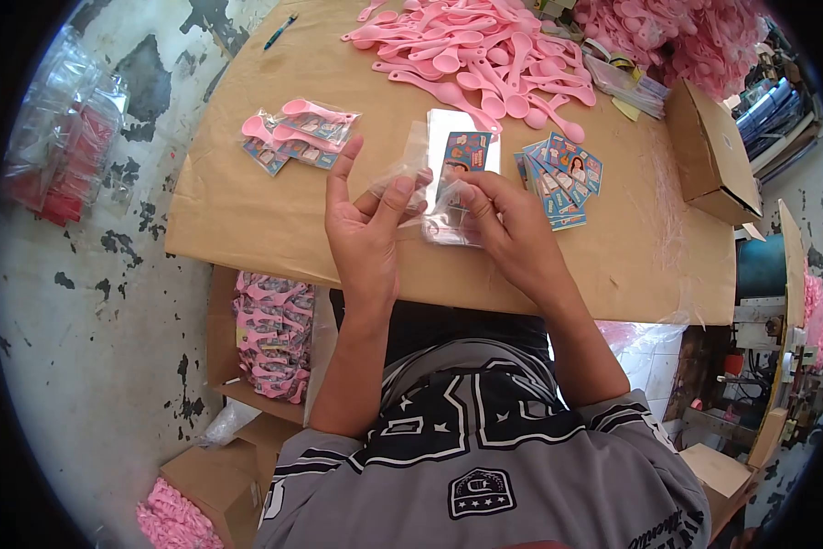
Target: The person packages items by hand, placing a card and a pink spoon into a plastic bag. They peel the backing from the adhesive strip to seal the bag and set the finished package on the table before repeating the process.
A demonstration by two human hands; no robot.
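Note:
Between my two hands is a clear plastic bag [411,171], held above the table. My left hand [367,220] pinches its left side with thumb and fingers, the index finger raised. My right hand [512,224] pinches the right side, close to a blue printed card [467,148]; whether the card is inside the bag I cannot tell. Beneath my hands lies a stack of clear bags [447,122]. To the right, blue cards [576,171] are fanned out. On the left lie several bagged pink spoons with cards [315,125].
Loose pink spoons [484,55] are heaped at the table's [274,215] back. An open cardboard box [709,156] stands at the right edge. A pen [280,31] lies back left. Below the table's left side, a box holds packed spoons [274,337].

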